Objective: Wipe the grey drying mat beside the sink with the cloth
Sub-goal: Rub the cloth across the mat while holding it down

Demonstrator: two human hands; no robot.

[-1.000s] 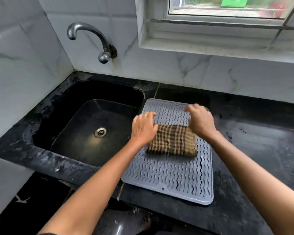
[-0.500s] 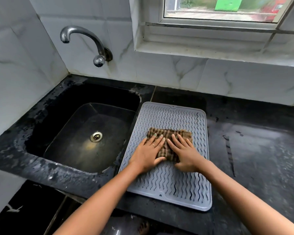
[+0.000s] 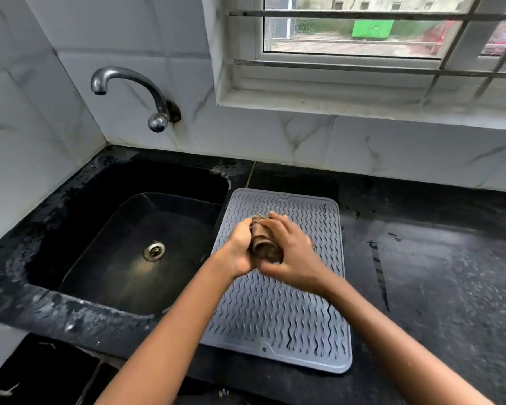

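Above the middle of the grey drying mat (image 3: 278,311), the bunched brown checked cloth (image 3: 265,244) sits squeezed between both grips, left hand (image 3: 240,249) and right hand (image 3: 292,255) curled round it, beside the black sink (image 3: 79,200) on the desk (image 3: 435,273).

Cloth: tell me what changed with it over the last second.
The cloth, spread flat under both palms earlier, is now bunched into a roll, gripped between the left hand and right hand above the drying mat. The mat has stayed beside the sink.
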